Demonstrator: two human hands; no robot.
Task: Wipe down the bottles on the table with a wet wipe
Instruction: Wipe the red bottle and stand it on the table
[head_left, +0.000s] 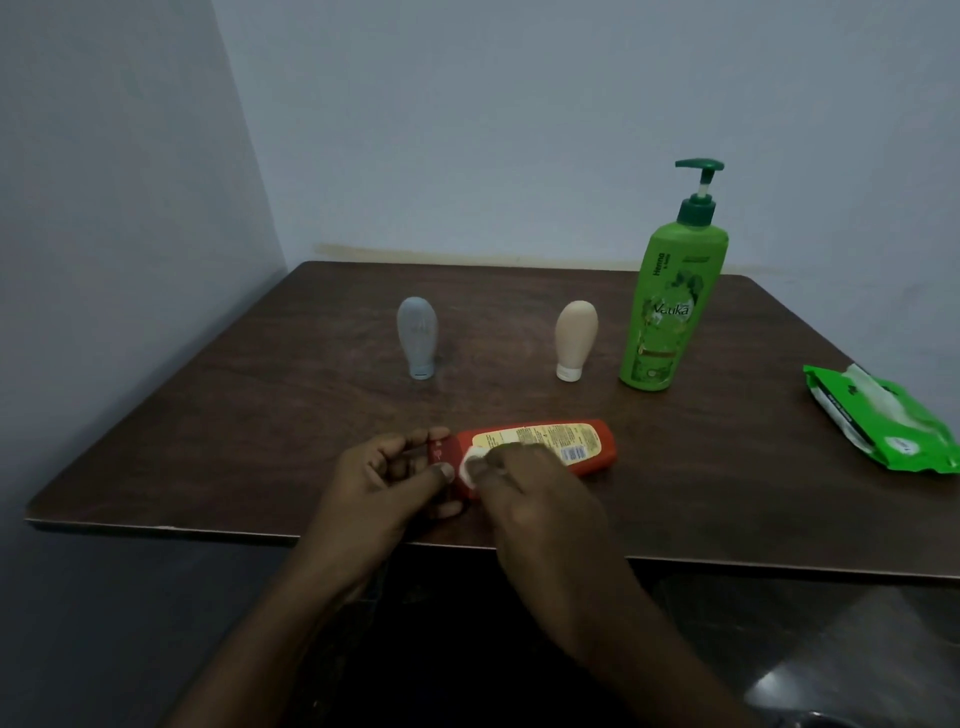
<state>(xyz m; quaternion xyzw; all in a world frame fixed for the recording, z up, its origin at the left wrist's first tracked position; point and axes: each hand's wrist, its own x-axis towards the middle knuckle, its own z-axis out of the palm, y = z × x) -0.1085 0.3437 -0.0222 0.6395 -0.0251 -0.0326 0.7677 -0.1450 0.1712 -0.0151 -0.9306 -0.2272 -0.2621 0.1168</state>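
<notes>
I have the red bottle (540, 449) lying on its side near the front edge of the dark wooden table (260, 415), its cap end toward my left and its pale back label facing up. My left hand (387, 480) pinches the cap end, thumb on the near side and fingers curled round the far side. My right hand (530, 493) has its fingers bunched on a small white wet wipe (470, 465), pressing it against the bottle's shoulder just beside the cap. Further back, well apart from each other, a grey squeeze bottle (418, 338) and a beige squeeze bottle (575, 338) both stand upside down on their caps. Just right of the beige one stands the tall green pump bottle (670, 306), upright. Near the table's right edge lies the green wipes pack (883, 421), its flap open and white wipes showing
</notes>
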